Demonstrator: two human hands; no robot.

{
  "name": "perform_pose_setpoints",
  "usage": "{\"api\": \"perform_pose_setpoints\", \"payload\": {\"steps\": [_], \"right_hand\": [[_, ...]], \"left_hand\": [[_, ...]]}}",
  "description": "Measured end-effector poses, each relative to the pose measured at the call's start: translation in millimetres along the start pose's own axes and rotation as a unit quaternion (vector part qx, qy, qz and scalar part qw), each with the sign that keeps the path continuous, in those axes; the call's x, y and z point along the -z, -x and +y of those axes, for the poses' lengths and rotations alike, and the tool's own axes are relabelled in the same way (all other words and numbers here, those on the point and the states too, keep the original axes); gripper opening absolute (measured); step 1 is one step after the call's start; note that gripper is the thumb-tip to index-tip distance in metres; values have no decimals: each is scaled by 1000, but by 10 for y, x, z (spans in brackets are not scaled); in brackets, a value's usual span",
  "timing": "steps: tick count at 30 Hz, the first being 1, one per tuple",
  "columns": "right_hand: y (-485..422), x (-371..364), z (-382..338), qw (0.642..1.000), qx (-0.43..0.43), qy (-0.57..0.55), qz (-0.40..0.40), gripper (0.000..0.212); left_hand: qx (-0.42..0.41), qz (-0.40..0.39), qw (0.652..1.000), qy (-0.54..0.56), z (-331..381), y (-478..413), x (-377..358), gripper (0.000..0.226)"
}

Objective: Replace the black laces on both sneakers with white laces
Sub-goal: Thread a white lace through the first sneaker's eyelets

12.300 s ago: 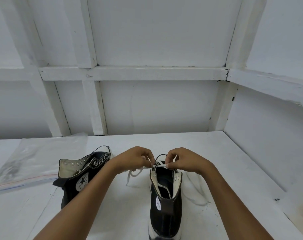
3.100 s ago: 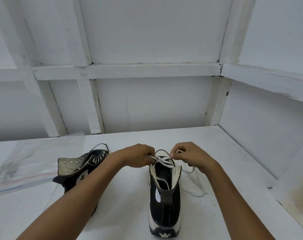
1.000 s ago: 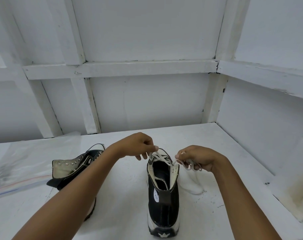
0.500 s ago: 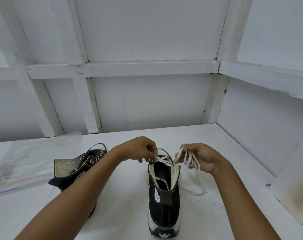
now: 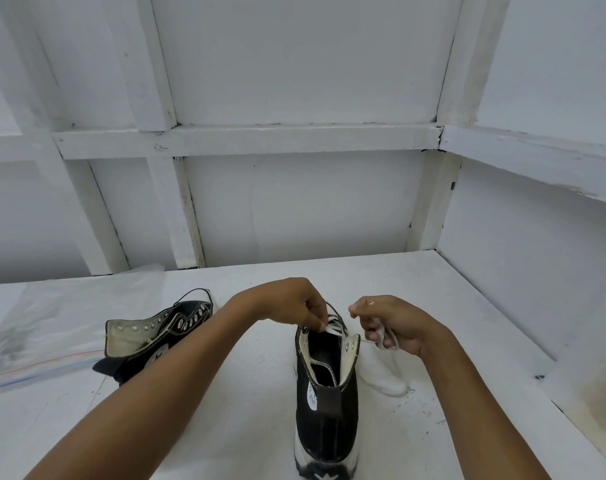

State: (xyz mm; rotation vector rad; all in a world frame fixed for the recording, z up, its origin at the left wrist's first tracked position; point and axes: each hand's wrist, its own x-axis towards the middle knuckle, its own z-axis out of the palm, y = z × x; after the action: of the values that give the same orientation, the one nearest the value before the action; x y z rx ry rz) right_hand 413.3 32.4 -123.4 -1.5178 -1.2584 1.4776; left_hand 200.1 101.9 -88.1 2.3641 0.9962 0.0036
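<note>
sneaker (image 5: pixel 325 403) upright on tabletop (image 5: pixel 225 427), heel toward wearer, long axis running away. second sneaker (image 5: pixel 163 341) on its side, left. left hand (image 5: pixel 291 303) pinches white lace (image 5: pixel 333 329) over top eyelets; right hand (image 5: pixel 391 323) just right of collar, fingers curled round bunched slack. judgement: left hand nearer next eyelet.

On the white bench (image 5: pixel 253 403), the left hand (image 5: pixel 294 303) pinches the white lace (image 5: pixel 332 329) at the upright black sneaker (image 5: pixel 327 393), the right hand (image 5: pixel 395 323) grips bunched lace, and another sneaker (image 5: pixel 156 341) lies left.
</note>
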Motion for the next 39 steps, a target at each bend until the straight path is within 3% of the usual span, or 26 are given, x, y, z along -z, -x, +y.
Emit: {"api": "perform_pose_setpoints", "payload": {"steps": [4, 9, 14, 21, 29, 31, 35, 39], "right_hand": [[90, -32, -86, 986, -8, 166, -16, 10], [137, -42, -167, 972, 0, 233, -28, 15], [113, -45, -136, 971, 14, 235, -41, 9], [110, -73, -73, 976, 29, 213, -43, 5], [155, -125, -119, 972, 89, 219, 18, 10], [172, -138, -132, 974, 87, 209, 21, 1], [196, -90, -120, 971, 67, 231, -3, 31], [156, -65, -54, 973, 107, 203, 24, 13]], "left_hand": [[-21, -6, 999, -36, 91, -42, -14, 6], [-47, 40, 995, -75, 144, -77, -69, 6], [-51, 41, 995, -70, 145, -72, -92, 7], [-26, 12, 999, 38, 127, -55, -74, 6], [-13, 5, 999, 53, 144, -79, -114, 11], [-12, 7, 998, 62, 142, -79, -110, 12], [-9, 13, 996, 88, 125, -78, -107, 12], [-2, 14, 994, 109, 110, -75, -105, 11]]}}
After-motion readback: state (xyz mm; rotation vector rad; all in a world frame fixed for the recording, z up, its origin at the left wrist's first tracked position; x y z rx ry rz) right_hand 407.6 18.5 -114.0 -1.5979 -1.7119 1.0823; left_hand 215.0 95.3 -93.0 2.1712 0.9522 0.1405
